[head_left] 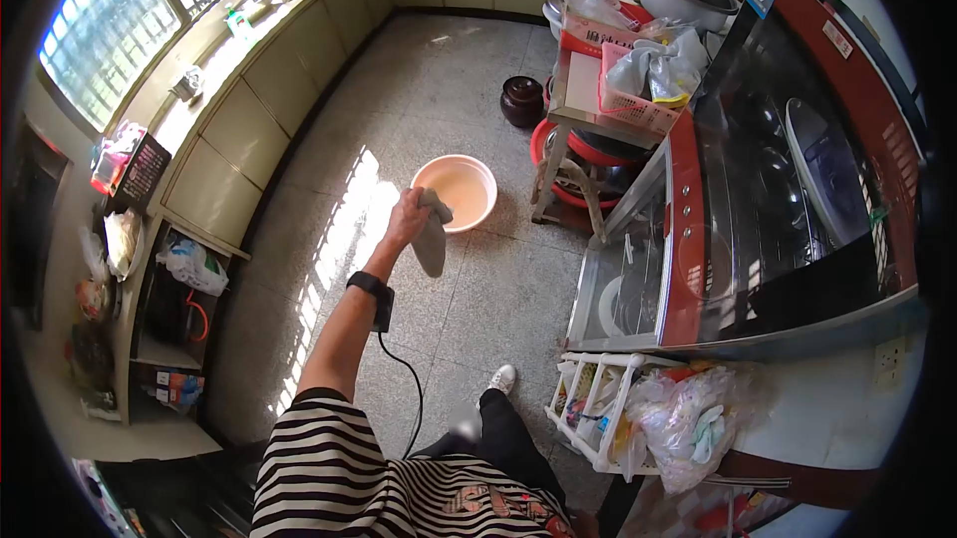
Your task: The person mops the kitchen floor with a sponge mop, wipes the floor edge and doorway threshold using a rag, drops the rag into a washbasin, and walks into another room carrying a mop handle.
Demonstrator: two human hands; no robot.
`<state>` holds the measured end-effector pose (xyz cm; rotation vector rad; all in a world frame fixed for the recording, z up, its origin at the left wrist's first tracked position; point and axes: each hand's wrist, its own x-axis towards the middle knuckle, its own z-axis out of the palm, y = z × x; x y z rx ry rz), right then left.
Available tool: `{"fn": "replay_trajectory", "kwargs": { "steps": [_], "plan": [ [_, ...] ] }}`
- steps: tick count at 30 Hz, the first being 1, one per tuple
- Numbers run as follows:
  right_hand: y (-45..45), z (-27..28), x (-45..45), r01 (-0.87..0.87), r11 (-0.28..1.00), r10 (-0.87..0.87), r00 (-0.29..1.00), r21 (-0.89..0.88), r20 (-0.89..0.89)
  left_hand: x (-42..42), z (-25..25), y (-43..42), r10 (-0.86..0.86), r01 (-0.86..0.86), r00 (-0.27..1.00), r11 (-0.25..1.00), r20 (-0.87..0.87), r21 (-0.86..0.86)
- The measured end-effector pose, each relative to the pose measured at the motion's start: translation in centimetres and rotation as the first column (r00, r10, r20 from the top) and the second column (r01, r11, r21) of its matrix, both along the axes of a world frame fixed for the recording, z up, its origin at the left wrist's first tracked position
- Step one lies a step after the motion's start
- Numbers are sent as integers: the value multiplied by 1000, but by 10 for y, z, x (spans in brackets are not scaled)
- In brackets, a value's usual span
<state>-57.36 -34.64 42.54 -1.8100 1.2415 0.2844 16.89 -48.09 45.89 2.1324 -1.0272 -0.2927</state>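
My left hand (404, 217) reaches forward with its fingers closed around a grey cloth (430, 244), which hangs down from the grip. A dark band with a small device (372, 297) sits on that wrist, and a black cable runs down from it. Just beyond the hand, a pale pink basin (482, 177) stands on the floor, with what looks like cloudy liquid inside. The cloth overlaps the basin's near left edge in view; whether they touch I cannot tell. My right hand is out of sight.
Cabinets (291, 74) line the left and back walls. To the right, a dark lidded jar (521, 101) stands near a loaded table (583, 89) and a glass-fronted red cabinet (688, 259). A white rack (598, 408) with bags is close by my white shoe (501, 378).
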Motion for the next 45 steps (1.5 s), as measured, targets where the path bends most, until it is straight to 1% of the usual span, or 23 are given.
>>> {"fn": "replay_trajectory", "kwargs": {
  "steps": [2, 5, 9, 13, 15, 16, 17, 20, 21, 22, 23, 24, 26, 27, 29, 30, 32, 33, 36, 40, 42, 44, 45],
  "plan": [
    [-15, -13, 7, 134, 981, -124, 989, 143, -81, 18, 40, -30, 93, -114, 976, 989, 197, 98],
    [-45, -32, 18, 393, 859, -339, 917, 329, -209, 29, 66, -54, 187, -191, 964, 982, 188, 0],
    [-81, -8, 57, 499, 800, -476, 866, 334, -153, -11, 12, -39, 29, -31, 999, 996, 33, 81],
    [-85, 4, 82, 611, 727, -632, 774, 314, -42, -74, -121, 48, -386, 426, 904, 830, -181, 360],
    [-70, 11, 90, 727, 584, -772, 635, 361, -28, -109, -140, 89, -189, 341, 936, 697, -298, 630],
    [-56, 6, 87, 740, 568, -786, 617, 360, -27, -114, -149, 104, -279, 411, 911, 582, -302, 702],
    [-35, -1, 85, 769, 543, -818, 575, 337, 6, -116, -113, 94, 0, 524, 811, 446, -585, 726],
    [45, -16, 92, 914, 216, -957, 268, 343, -111, -100, -164, 112, 184, 636, 686, 319, -704, 703],
    [76, -20, 101, 625, 779, -612, 777, 61, -145, -97, -146, 97, 130, 660, 684, 308, -718, 685],
    [105, -23, 107, 57, 946, -187, 900, -320, -393, -87, -150, 91, 107, 685, 649, 348, -753, 640],
    [119, -8, 134, 622, 778, -620, 741, -85, -257, -88, -144, 75, 76, 682, 654, 372, -753, 630],
    [150, -2, 151, 925, 327, -914, 362, 194, -182, -86, -131, 61, 46, 716, 605, 406, -795, 568],
    [207, -4, 179, 475, 865, -501, 808, -159, -309, -74, -143, 43, -59, 743, 576, 456, -816, 491],
    [230, -8, 197, 554, 814, -579, 748, -176, -324, -69, -146, 32, -63, 737, 587, 454, -807, 501],
    [262, -19, 230, 775, 612, -713, 628, 160, -312, -67, -135, 11, -67, 744, 601, 411, -797, 526],
    [272, -13, 247, 605, 795, -561, 758, 38, -332, -16, -221, 12, -23, 750, 563, 435, -826, 498],
    [296, -21, 273, 765, 641, -729, 635, 71, -257, -63, -159, -16, -223, 684, 730, 224, -646, 694],
    [289, 6, 292, 957, 290, -916, 275, -9, -293, -71, -161, -23, -448, 601, 740, 103, -503, 793],
    [333, -36, 313, 979, 205, -957, 200, -4, -211, -128, -162, -32, -538, 609, 676, 21, -504, 793],
    [351, -43, 312, 998, 69, -974, 67, 1, -216, -253, -115, -10, -606, 635, 473, -269, -640, 724],
    [335, 5, 285, 984, -112, -981, -88, 137, -175, -286, -179, 8, -821, 582, 90, -416, -564, 699],
    [358, -3, 269, 950, -251, -960, -218, 188, -177, -348, -185, 33, -723, 597, 24, -544, -691, 590],
    [377, -11, 260, 961, -250, -963, -235, 114, -135, -388, -158, 50, -757, 619, -169, -580, -631, 530]
  ]
}}
